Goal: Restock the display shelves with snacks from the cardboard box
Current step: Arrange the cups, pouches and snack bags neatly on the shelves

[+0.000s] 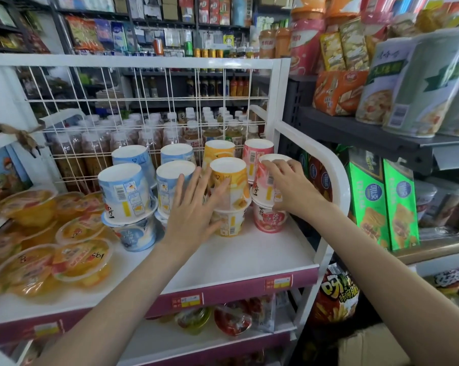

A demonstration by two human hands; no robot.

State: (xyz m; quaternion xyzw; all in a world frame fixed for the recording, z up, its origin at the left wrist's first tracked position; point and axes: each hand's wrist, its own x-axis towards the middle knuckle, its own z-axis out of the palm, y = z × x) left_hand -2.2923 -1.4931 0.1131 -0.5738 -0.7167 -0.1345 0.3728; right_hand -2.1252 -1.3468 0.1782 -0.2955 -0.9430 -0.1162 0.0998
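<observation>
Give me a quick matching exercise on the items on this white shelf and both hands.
Things:
1. left hand
2. right hand
3. jelly cups
4. blue cup stack

States:
A. lying flat at the shelf's left
B. fingers curled over the upside-down pink cup
C. straight fingers against the yellow cup
D. leftmost front stack

Pairs: 1-C, 2-B, 3-A, 4-D

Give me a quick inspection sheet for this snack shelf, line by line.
Surface: white shelf, front part bare.
Job's things: blue, yellow and pink cups, upside-down ones stacked on upright ones; cardboard box at lower right.
Clutter: fruit jelly tubs piled at left.
Grippers: left hand flat against the yellow cup; right hand grips the pink cup.
Cables: nothing seen.
Surroundings: bottles behind the wire grid; biscuit boxes at right.
</observation>
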